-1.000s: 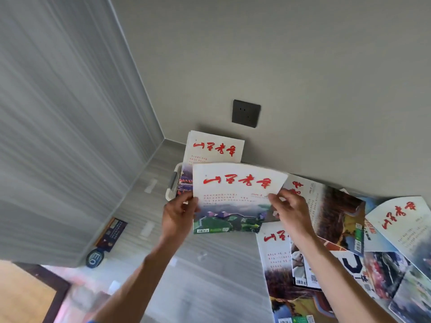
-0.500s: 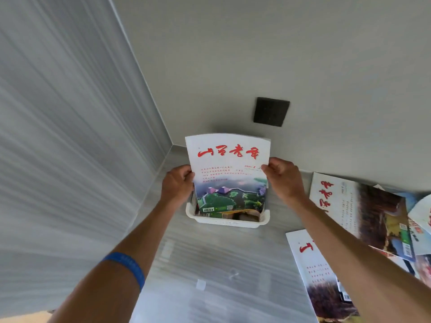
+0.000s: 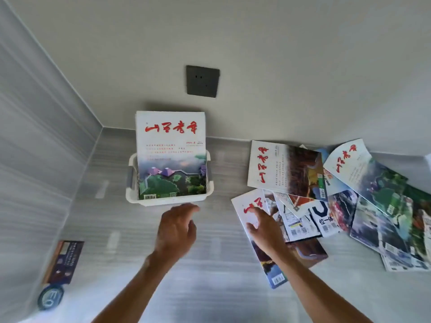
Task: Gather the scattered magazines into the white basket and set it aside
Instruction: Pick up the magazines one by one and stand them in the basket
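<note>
Fingers of the left hand (image 3: 176,229) hang relaxed and hold nothing, just in front of the white basket (image 3: 169,200), where a magazine (image 3: 171,155) stands upright. Right hand (image 3: 264,229) lies flat, fingers straight, on a scattered magazine (image 3: 250,215) on the bench (image 3: 210,287).

Magazine (image 3: 170,155) upright in white basket (image 3: 168,201); others (image 3: 338,201) scattered

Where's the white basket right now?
In the head view, the white basket sits left of centre against the back wall, below the dark wall socket, just beyond the left hand.
</note>
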Demonstrator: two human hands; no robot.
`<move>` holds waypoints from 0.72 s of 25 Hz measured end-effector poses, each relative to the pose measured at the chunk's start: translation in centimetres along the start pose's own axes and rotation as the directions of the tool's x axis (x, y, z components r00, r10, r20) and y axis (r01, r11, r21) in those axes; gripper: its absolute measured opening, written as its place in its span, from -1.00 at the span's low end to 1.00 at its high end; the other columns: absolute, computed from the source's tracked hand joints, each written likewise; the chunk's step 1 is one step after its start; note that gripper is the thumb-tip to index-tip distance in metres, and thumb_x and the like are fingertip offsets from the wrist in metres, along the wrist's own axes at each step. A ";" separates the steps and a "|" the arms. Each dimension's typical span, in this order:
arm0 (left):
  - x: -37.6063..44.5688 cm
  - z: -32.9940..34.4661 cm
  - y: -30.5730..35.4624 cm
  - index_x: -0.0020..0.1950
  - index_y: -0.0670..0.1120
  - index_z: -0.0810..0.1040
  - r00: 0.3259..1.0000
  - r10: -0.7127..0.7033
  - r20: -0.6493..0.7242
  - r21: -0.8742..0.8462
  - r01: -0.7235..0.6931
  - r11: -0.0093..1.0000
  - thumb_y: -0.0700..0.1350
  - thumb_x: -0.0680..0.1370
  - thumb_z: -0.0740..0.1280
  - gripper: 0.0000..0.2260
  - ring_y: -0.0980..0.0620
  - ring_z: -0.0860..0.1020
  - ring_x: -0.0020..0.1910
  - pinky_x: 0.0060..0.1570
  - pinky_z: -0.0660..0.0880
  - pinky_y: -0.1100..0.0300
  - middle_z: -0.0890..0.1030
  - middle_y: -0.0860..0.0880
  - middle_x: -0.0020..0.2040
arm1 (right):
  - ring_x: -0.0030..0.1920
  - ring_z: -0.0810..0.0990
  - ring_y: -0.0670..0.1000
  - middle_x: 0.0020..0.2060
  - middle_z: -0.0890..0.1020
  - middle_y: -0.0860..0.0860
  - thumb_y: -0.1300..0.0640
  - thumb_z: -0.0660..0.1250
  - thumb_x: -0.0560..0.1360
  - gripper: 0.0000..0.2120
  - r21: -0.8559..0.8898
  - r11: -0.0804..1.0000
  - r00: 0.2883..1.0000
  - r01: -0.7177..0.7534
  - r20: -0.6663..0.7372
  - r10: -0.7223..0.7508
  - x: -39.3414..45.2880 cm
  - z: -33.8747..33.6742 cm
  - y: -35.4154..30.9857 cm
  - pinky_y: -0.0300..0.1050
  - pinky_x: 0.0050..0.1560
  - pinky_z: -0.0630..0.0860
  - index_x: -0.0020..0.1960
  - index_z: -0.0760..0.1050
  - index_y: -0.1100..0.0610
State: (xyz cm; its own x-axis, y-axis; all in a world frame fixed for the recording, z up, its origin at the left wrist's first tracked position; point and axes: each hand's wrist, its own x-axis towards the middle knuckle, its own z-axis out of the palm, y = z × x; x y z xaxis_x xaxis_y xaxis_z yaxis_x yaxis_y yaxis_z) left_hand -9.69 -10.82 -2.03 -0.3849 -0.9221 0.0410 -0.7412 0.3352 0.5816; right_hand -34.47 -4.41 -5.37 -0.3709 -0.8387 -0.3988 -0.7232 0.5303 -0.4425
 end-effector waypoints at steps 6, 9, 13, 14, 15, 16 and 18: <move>-7.0 11.8 7.0 0.38 0.08 0.42 0.750 -0.033 0.660 0.066 -0.014 0.998 -0.09 0.55 0.23 -0.62 -0.03 0.34 0.41 0.38 0.31 0.12 0.41 0.02 0.43 | 0.44 0.35 0.11 0.50 0.31 0.07 0.08 0.32 0.47 -0.56 -0.344 0.915 0.974 0.211 0.155 -0.166 -6.5 2.6 9.4 0.05 0.24 0.49 0.33 0.43 0.12; -6.8 13.8 9.2 0.34 0.04 0.47 0.749 -0.114 0.653 0.053 0.105 0.993 -0.15 0.53 0.24 -0.63 -0.03 0.38 0.36 0.34 0.36 0.10 0.45 0.01 0.38 | 0.11 0.58 0.15 0.13 0.57 0.08 0.04 0.49 0.28 -0.65 -0.376 0.903 0.978 0.205 0.099 -0.181 -8.2 2.5 10.4 0.06 -0.18 0.64 0.02 0.53 0.11; -5.1 15.0 12.6 0.18 0.01 0.55 0.598 -0.430 0.677 -0.362 0.779 0.513 -0.19 0.31 0.37 -0.57 0.07 0.59 -0.12 -0.15 0.53 0.22 0.65 -0.03 -0.05 | -0.22 0.60 0.08 -0.23 0.56 0.03 0.10 0.55 0.15 -0.64 -0.381 0.887 0.965 0.262 0.102 -0.242 -9.9 2.5 11.1 -0.10 -0.56 0.54 -0.14 0.49 0.09; -4.9 15.3 13.2 0.16 0.03 0.53 0.525 -0.521 0.673 -0.403 0.851 0.337 -0.18 0.30 0.40 -0.58 0.04 0.57 -0.16 -0.19 0.49 0.19 0.64 -0.05 -0.12 | -0.28 0.60 0.07 -0.28 0.56 0.02 0.14 0.55 0.14 -0.64 -0.367 0.891 0.963 0.268 0.099 -0.249 -9.8 2.2 11.3 -0.12 -0.58 0.51 -0.15 0.48 0.09; -4.9 15.9 13.4 0.13 0.05 0.51 0.455 -0.587 0.670 -0.431 0.882 0.192 -0.18 0.33 0.42 -0.61 0.00 0.57 -0.17 -0.18 0.47 0.15 0.64 -0.07 -0.15 | -0.31 0.61 0.08 -0.31 0.57 0.02 0.16 0.52 0.15 -0.66 -0.331 0.913 0.971 0.241 0.093 -0.222 -9.4 1.8 11.6 -0.12 -0.56 0.50 -0.15 0.46 0.09; -4.9 16.4 13.5 0.09 0.04 0.52 0.412 -0.620 0.668 -0.448 0.888 0.107 -0.18 0.38 0.41 -0.69 -0.02 0.57 -0.19 -0.16 0.45 0.13 0.65 -0.09 -0.18 | -0.29 0.63 0.09 -0.28 0.60 0.00 0.16 0.46 0.21 -0.71 -0.271 0.945 0.983 0.183 0.081 -0.167 -8.9 1.3 12.1 -0.10 -0.49 0.51 -0.12 0.46 0.07; -4.2 17.1 14.1 0.01 -0.04 0.60 0.427 -0.593 0.683 -0.464 0.880 0.100 -0.15 0.44 0.38 -0.84 -0.03 0.55 -0.28 -0.21 0.45 0.14 0.64 -0.08 -0.25 | -0.16 0.64 0.10 -0.15 0.65 -0.04 0.11 0.31 0.36 -0.79 -0.128 0.988 0.995 0.084 0.058 -0.077 -8.0 0.4 13.7 -0.07 -0.28 0.50 -0.01 0.44 0.00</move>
State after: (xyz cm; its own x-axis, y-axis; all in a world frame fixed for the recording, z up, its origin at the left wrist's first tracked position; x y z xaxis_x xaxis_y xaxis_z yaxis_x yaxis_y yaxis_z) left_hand -27.87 1.09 -7.90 -0.1004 -0.4604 -0.8820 -0.1582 -0.8678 0.4710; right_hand -41.20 9.63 -8.53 -0.2793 -0.8684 -0.4097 -0.8204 0.4375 -0.3681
